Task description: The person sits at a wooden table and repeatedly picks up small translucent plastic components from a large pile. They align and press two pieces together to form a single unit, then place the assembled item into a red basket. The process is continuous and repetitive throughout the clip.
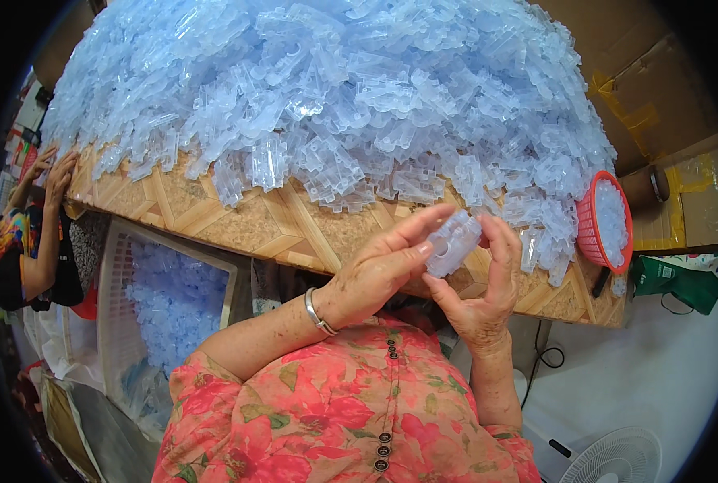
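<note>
- We see a table (pixel 314 224) with a brown wood-pattern top, its near edge curving across the view.
- Over most of it we find a big heap of clear, bluish plastic pieces (pixel 335 88).
- At the right end, we see a red basket (pixel 588 224) beside the heap.

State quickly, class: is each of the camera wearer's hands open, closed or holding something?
Left hand: closed, pinching the clear plastic piece.
Right hand: closed, thumb and finger on the same piece.
</note>
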A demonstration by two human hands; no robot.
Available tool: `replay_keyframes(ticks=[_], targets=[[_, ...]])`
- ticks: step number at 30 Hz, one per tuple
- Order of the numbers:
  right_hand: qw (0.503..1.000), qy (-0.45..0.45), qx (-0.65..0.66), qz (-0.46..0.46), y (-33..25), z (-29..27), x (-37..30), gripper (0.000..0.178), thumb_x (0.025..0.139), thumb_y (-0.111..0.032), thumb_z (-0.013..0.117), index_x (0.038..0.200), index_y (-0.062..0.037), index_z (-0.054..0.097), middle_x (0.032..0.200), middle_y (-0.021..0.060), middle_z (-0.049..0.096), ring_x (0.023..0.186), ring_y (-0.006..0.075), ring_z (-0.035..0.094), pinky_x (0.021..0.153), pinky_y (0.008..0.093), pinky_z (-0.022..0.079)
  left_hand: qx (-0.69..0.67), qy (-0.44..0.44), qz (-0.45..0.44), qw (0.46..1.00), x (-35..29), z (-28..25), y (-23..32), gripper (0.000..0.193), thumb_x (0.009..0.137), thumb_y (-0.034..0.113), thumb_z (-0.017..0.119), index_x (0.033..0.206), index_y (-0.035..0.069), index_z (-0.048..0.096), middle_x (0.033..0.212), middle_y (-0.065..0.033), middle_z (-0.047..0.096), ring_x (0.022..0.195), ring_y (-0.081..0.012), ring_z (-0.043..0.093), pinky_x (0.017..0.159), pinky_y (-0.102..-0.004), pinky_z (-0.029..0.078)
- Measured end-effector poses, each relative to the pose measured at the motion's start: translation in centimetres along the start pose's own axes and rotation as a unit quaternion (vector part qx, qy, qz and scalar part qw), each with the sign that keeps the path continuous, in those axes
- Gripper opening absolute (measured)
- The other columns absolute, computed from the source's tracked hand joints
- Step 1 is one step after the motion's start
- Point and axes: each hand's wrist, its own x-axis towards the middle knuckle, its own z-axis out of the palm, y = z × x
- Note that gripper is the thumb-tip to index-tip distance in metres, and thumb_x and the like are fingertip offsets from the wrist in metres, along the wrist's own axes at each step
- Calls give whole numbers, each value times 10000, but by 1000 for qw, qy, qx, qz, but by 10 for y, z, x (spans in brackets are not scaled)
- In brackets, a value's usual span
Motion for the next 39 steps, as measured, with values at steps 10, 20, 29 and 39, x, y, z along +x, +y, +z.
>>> replay_keyframes(ticks=[10,20,29,39], targets=[[999,-37,27,29,3,5,-4,870,702,-138,883,1451,-5,461,1388,187,586,1250,343,596,1052,427,485,82,-19,14,996,-6,0,-1,542,1078,122,458,1594,46,308,1608,-68,368,1427,-164,415,1144,-334,397],[997,-33,61,20,7,7,-9,879,728,-139,867,1468,6,418,1443,217,547,1303,359,572,1082,436,472,180,-30,54,982,-7,-2,-1,531,1066,109,468,1572,7,343,1600,-100,389,1442,-178,390,1179,-338,332],[995,-20,98,3,14,13,-12,877,739,-131,860,1469,21,398,1460,242,522,1316,379,557,1094,448,464,312,-42,104,943,-7,-2,1,522,1081,164,452,1566,0,353,1610,-123,383,1454,-207,381,1184,-348,311],[992,-3,122,19,18,17,-17,895,768,-182,872,1478,32,372,1476,246,502,1330,358,548,1093,436,466,392,-62,127,909,-6,-2,4,513,1084,178,459,1561,12,370,1643,-126,338,1491,-203,336,1187,-344,305]])
